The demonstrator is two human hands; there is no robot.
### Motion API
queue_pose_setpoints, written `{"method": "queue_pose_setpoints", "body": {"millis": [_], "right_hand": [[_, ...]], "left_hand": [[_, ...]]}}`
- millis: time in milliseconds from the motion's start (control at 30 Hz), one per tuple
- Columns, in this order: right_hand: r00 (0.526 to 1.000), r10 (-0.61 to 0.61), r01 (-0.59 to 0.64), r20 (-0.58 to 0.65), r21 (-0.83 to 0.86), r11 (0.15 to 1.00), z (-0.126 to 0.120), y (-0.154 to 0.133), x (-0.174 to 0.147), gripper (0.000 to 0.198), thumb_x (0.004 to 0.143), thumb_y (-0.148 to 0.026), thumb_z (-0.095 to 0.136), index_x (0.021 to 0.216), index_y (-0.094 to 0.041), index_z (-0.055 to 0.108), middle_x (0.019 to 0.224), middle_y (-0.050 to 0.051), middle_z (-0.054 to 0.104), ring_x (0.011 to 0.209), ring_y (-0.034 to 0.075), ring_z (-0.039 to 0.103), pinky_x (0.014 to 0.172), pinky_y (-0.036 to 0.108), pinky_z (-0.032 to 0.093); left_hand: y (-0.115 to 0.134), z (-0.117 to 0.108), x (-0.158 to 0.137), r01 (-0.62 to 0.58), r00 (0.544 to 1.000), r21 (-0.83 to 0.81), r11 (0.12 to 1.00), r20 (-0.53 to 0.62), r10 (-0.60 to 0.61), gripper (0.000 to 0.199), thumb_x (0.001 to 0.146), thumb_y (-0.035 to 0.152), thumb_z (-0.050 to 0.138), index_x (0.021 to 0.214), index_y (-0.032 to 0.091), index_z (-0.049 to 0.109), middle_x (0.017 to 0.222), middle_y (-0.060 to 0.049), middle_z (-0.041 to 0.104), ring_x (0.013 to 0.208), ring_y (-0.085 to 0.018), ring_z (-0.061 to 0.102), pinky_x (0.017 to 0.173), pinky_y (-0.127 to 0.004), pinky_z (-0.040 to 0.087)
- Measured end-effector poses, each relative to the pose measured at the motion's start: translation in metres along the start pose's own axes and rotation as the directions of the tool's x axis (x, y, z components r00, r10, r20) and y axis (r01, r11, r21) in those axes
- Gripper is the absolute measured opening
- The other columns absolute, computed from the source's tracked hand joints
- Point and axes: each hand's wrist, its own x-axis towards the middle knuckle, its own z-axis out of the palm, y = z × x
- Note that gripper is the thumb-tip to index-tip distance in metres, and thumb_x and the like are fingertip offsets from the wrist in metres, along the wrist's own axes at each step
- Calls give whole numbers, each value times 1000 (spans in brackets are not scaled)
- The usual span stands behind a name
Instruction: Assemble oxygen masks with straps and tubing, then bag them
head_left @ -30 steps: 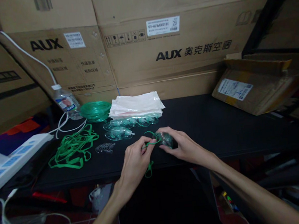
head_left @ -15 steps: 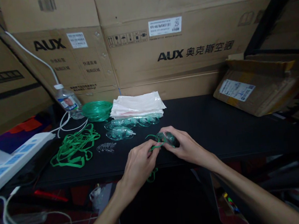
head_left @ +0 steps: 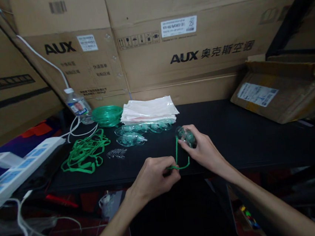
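My right hand (head_left: 205, 147) is closed around a clear green oxygen mask (head_left: 187, 136) above the black tabletop. A green elastic strap (head_left: 176, 151) runs down from the mask's left side to my left hand (head_left: 158, 177), whose fingers pinch it near the table's front edge. The strap's loose end curls out to the right of those fingers. Farther back, another mask (head_left: 130, 139) lies on the table in front of a row of similar masks (head_left: 147, 127). To the left is a tangled heap of green straps (head_left: 85, 152), with small clear strips (head_left: 116, 153) beside it.
White plastic packets (head_left: 149, 110) lie behind the masks, beside coiled green tubing (head_left: 107, 116). A plastic bottle (head_left: 78, 106) and a white power strip (head_left: 25, 169) with cables are at left. An opened carton (head_left: 279, 91) stands at right; large cardboard boxes (head_left: 207, 28) form the back.
My left hand has pulled down toward the table edge, stretching the strap between my hands. My right hand has moved slightly right and up with the mask. The view has shifted a little.
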Motion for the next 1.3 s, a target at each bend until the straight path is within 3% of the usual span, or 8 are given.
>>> {"method": "queue_pose_setpoints", "body": {"millis": [167, 300, 433, 500, 567, 767, 1000, 1300], "right_hand": [[989, 97, -100, -109, -23, 995, -3, 9, 3, 28, 91, -37, 62, 112, -19, 59, 85, 7, 71, 66, 23, 67, 62, 31, 49], [991, 99, -101, -96, -22, 995, -3, 11, 4, 29, 91, -40, 62, 112, -20, 59, 86, 8, 73, 68, 23, 68, 63, 32, 51], [994, 84, -86, -73, -24, 996, -2, 9, 4, 31, 91, -41, 62, 114, -21, 59, 89, 8, 73, 70, 23, 66, 63, 32, 51], [994, 84, -86, -64, -19, 996, -2, 8, 4, 31, 91, -41, 61, 114, -21, 59, 88, 8, 73, 69, 23, 66, 63, 32, 50], [995, 85, -85, -54, -10, 996, -2, 8, 3, 31, 91, -41, 61, 115, -20, 59, 86, 7, 72, 69, 23, 66, 63, 32, 51], [996, 89, -89, -21, 8, 996, -2, 10, 3, 36, 90, -44, 64, 118, -21, 58, 90, 7, 73, 70, 23, 66, 62, 32, 51], [995, 100, -100, 12, 31, 995, -2, 12, 2, 42, 90, -46, 67, 122, -21, 57, 97, 8, 74, 76, 25, 67, 65, 35, 53], [992, 116, -120, 44, 82, 989, -2, 13, 1, 53, 87, -56, 71, 128, -24, 57, 98, 6, 72, 79, 26, 68, 67, 36, 55]], "left_hand": [[6, -6, -4, -83, 997, -16, 996, -5, 83, 15, 73, 12, 56, 60, 19, 55, 54, 7, 52, 46, -6, 44, 48, -19, 32], [10, -44, -5, 22, 970, 95, 995, -243, 2, 29, 88, 24, 56, 60, 20, 53, 52, 7, 44, 47, -8, 41, 50, -22, 34], [-7, -114, -12, 302, 759, 178, 936, -639, -124, 34, 97, 31, 47, 65, 23, 41, 59, 5, 36, 52, -12, 36, 51, -25, 30], [-25, -148, -18, 442, 659, 190, 877, -732, -173, 33, 98, 35, 45, 68, 24, 41, 60, 5, 35, 52, -13, 35, 51, -26, 29], [-45, -175, -25, 577, 615, 217, 787, -750, -244, 33, 96, 36, 46, 65, 24, 44, 58, 5, 37, 51, -14, 38, 51, -27, 29], [-91, -200, -38, 732, 663, 412, 543, -616, -426, 28, 82, 46, 70, 82, 19, 74, 60, -4, 61, 65, -30, 63, 62, -36, 45], [-94, -201, -42, 647, 760, 549, 530, -517, -393, 46, 87, 55, 68, 115, 18, 71, 110, -9, 71, 119, -41, 60, 104, -55, 45], [-95, -150, -98, 662, 744, 548, 510, -562, -362, 58, 99, 51, 34, 134, 12, 59, 141, -21, 57, 137, -40, 49, 117, -57, 37]]}}
